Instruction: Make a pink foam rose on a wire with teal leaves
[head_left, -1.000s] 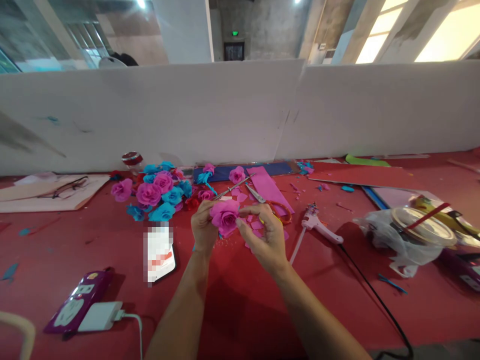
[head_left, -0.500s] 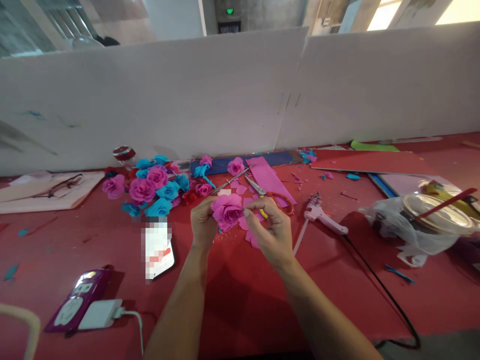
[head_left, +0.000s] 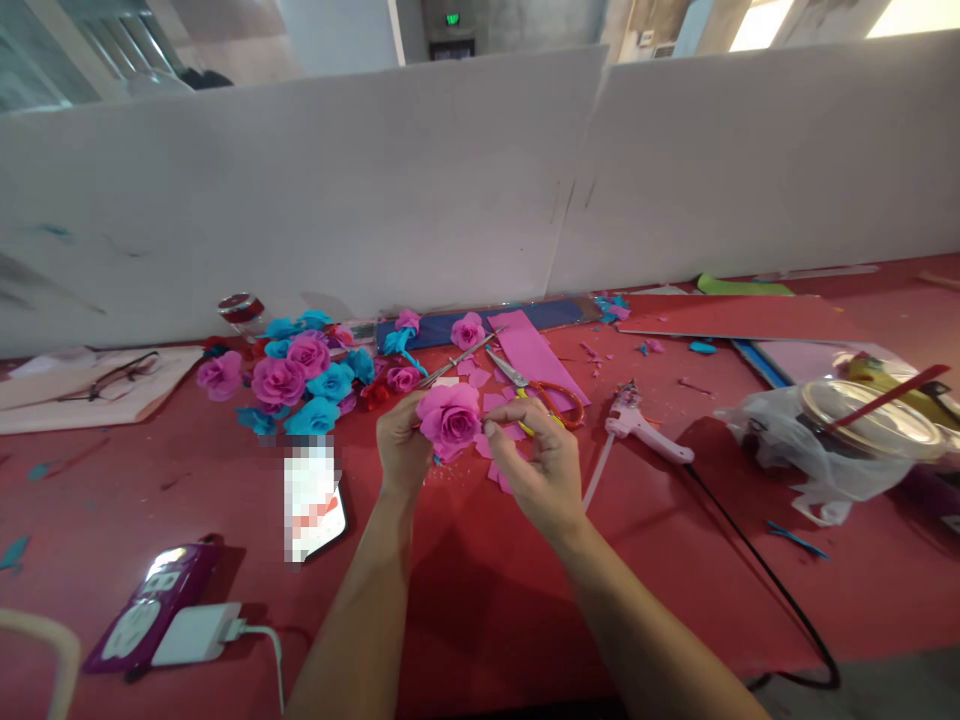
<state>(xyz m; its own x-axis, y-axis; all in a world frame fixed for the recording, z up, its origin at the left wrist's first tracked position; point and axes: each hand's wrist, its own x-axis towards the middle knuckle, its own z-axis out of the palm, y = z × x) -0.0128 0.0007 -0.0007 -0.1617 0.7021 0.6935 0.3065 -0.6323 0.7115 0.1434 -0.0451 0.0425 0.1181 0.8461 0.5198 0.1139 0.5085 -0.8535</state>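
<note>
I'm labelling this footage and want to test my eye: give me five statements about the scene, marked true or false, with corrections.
1. The left hand holds a pink flower. True.
2. The right hand grips the glue gun. False: the glue gun lies on the table; that hand is at the held flower's edge.
3. The phone lies left of the left hand. True.
4. The flower pile is all blue. False: it has pink ones too.
5. The red-lidded jar stands behind the pile. True.
</note>
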